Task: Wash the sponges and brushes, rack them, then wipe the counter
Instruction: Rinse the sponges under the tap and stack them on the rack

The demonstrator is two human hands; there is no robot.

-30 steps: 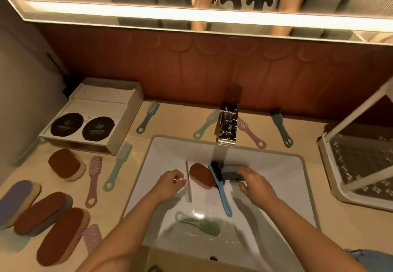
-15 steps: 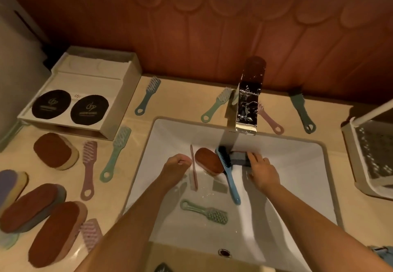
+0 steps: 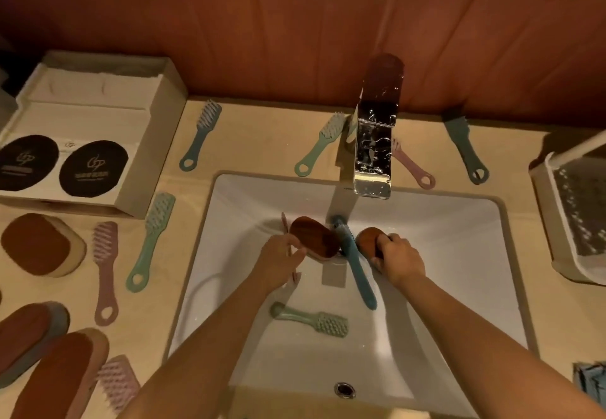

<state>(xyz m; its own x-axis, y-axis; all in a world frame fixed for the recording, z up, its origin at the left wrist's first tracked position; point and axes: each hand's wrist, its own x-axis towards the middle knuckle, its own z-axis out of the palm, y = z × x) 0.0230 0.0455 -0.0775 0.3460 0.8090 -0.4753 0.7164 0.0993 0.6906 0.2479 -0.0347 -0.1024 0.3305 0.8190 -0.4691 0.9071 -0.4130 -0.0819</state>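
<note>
I see the right hand (image 3: 398, 259) curled round a brown oval sponge (image 3: 370, 237). Its brown face is now up, it showed grey half a second ago, so washing is under way. The left hand (image 3: 282, 263) pinches a thin pink plastic brush (image 3: 284, 223). A long blue plastic brush (image 3: 355, 268) lies between both sets of fingers.

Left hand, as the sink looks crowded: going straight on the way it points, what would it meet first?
Likely the loose sponge just beyond the left hand, ahead of the blue brush; depth is unclear, so it might pass over.
</note>
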